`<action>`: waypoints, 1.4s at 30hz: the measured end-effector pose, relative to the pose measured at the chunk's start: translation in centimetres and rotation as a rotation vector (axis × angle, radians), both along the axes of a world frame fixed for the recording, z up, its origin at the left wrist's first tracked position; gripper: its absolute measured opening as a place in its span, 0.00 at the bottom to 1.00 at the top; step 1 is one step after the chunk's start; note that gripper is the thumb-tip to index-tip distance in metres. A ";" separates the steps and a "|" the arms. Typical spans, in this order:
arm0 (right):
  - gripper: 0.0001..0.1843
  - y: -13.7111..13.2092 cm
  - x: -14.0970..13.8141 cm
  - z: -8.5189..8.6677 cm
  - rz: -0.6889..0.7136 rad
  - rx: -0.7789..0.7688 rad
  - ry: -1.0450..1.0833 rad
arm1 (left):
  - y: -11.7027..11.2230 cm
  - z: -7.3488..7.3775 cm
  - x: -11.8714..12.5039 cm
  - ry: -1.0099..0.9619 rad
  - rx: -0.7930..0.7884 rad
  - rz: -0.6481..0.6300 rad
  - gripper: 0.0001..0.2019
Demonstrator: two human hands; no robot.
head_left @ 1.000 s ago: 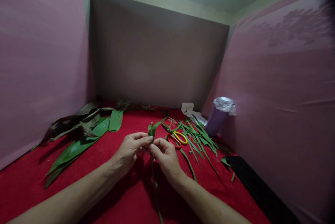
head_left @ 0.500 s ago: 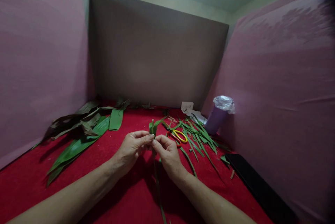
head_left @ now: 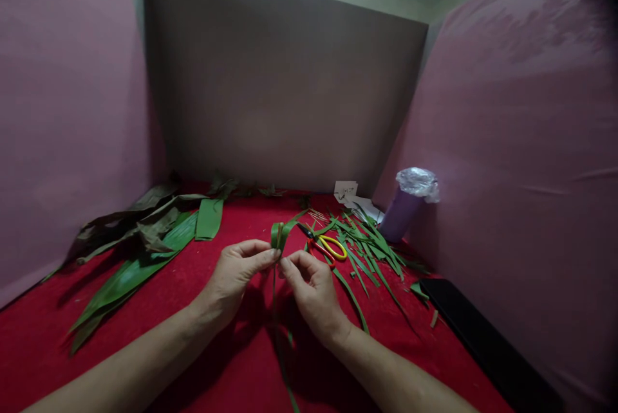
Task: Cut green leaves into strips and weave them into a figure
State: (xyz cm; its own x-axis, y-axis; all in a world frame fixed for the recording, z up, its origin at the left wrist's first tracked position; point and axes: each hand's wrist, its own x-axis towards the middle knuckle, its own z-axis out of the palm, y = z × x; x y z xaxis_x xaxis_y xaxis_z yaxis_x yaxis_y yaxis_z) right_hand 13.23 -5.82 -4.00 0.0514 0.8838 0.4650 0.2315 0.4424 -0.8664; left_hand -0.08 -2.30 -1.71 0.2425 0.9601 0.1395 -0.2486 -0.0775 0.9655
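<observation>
My left hand (head_left: pixel 236 275) and my right hand (head_left: pixel 311 291) meet over the red cloth, each pinching the same narrow green leaf strip (head_left: pixel 279 236). The strip is folded into a small loop just above my fingertips, and its long tail hangs down between my wrists toward me. Red and yellow scissors (head_left: pixel 328 249) lie just beyond my right hand, untouched.
Several cut green strips (head_left: pixel 371 252) lie scattered to the right. Broad green and dried brown leaves (head_left: pixel 140 239) are piled at the left. A purple cup with a plastic-wrapped top (head_left: pixel 408 207) stands at the back right, a black flat object (head_left: pixel 483 342) along the right wall. Pink walls enclose the table.
My hands stay pinched on the strip. The strip's tail has swung slightly left, and the view has shifted a little.
</observation>
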 end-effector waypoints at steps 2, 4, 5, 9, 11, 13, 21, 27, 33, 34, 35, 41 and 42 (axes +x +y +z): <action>0.12 -0.1 0.4 0.5 -0.098 0.067 -0.053 | 0.0 0.2 -0.1 0.023 0.008 0.006 0.03; 0.11 -0.3 1.0 1.1 -0.189 0.153 -0.076 | -0.1 0.3 -0.1 0.049 0.014 -0.008 0.03; 0.09 -0.3 1.3 1.4 -0.225 0.201 -0.081 | -0.1 0.3 -0.1 0.060 0.014 -0.019 0.03; 0.04 -0.5 2.4 2.7 -0.280 0.387 -0.128 | -0.3 0.4 -0.1 0.076 -0.005 -0.065 0.04; 0.06 -0.5 2.7 3.1 -0.284 0.444 -0.168 | -0.4 0.4 -0.1 0.079 -0.013 -0.085 0.04; 0.08 -0.4 2.9 3.5 -0.282 0.469 -0.212 | -0.5 0.6 -0.2 0.075 -0.020 -0.097 0.03; 0.14 0.4 3.9 5.9 -0.031 0.357 -0.432 | -0.2 1.3 -0.7 -0.012 -0.115 -0.191 0.05; 0.17 1.4 4.5 7.3 0.178 0.096 -0.281 | -0.1 1.2 -1.0 -0.004 -0.146 -0.260 0.04; 0.08 1.4 5.1 9.4 0.353 -0.189 -0.265 | -0.1 1.6 -1.1 0.011 -0.170 -0.308 0.05; 0.07 1.4 5.2 9.6 0.361 -0.199 -0.286 | -0.1 1.7 -1.1 0.017 -0.168 -0.306 0.04; 0.06 1.4 5.3 9.7 0.371 -0.204 -0.307 | -0.1 1.7 -1.1 0.027 -0.162 -0.305 0.04; 0.03 1.6 5.5 9.3 0.422 -0.276 -0.370 | -0.2 1.8 -1.2 0.102 -0.137 -0.329 0.03; 0.03 1.7 5.5 9.2 0.434 -0.305 -0.360 | -0.2 1.8 -1.2 0.105 -0.141 -0.331 0.03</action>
